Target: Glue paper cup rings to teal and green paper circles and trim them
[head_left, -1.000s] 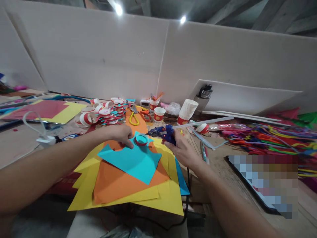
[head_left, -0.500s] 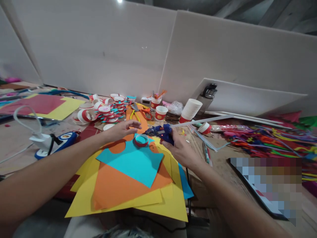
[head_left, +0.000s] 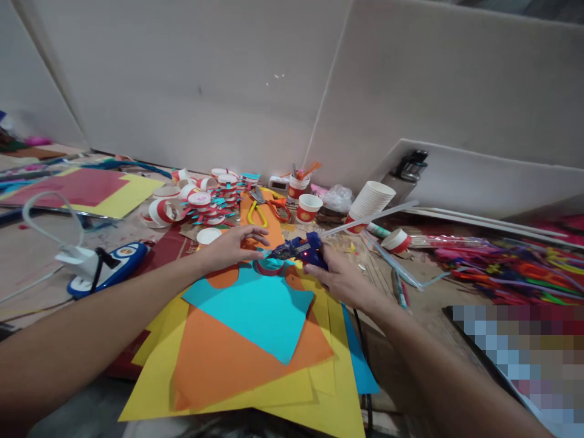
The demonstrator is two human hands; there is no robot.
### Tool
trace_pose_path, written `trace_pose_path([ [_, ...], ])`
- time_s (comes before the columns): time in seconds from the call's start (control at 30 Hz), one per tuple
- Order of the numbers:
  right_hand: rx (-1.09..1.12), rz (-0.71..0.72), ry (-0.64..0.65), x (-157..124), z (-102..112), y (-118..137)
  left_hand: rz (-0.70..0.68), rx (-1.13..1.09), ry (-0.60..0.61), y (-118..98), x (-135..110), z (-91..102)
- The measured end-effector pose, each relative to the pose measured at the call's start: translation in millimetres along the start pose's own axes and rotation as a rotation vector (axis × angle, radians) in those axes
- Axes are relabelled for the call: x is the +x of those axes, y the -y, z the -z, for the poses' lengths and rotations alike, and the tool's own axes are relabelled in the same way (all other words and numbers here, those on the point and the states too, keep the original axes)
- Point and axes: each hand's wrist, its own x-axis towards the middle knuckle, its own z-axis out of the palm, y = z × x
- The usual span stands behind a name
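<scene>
My right hand [head_left: 340,277] grips a blue glue gun [head_left: 303,249] with a small red light; its nozzle points left, just above a red-and-white cup ring [head_left: 269,266]. The ring lies on a turquoise paper sheet [head_left: 255,307], which tops orange paper [head_left: 237,359] and yellow paper [head_left: 319,401]. My left hand [head_left: 235,243] hovers just left of the ring with fingers stretched out, holding nothing. A clear glue stick [head_left: 374,216] juts out of the gun's back toward the right.
Cut cup rings with turquoise bits [head_left: 205,204] sit behind, beside scissors [head_left: 260,210], small paper cups [head_left: 308,208] and a stack of cups [head_left: 371,204]. Pipe cleaners [head_left: 506,264] pile at right. A white plug on a power strip [head_left: 98,267] lies at left. White boards wall the back.
My left hand lifted off the turquoise paper and opened above it. The glue gun's nozzle moved down and left, closer to the ring. The camera tilted down.
</scene>
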Motion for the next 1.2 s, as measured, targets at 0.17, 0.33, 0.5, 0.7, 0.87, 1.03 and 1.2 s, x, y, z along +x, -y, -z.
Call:
trace_pose_path([
  [0.17,-0.004,-0.027,0.018,1,-3,-5,-0.004,0.002,0.031,1,1,-0.8],
  [0.33,0.02,-0.011,0.052,2,-5,-5,-0.014,0.023,0.053,5,2,-1.2],
  [0.5,0.023,-0.039,0.073,2,-5,-3,-0.012,-0.005,0.059,4,1,-0.6],
  [0.7,0.039,-0.001,0.08,1,-3,-1,-0.028,-0.023,0.083,1,0,-1.9],
  [0.87,0.059,0.001,0.096,2,-4,-2,0.012,-0.015,0.083,2,0,-2.8],
  [1.03,0.024,-0.055,0.128,4,-3,1,-0.002,-0.009,0.073,4,1,-3.1],
  [1.2,0.036,-0.044,0.154,5,-2,7,0.0,-0.023,0.075,6,1,-3.4],
])
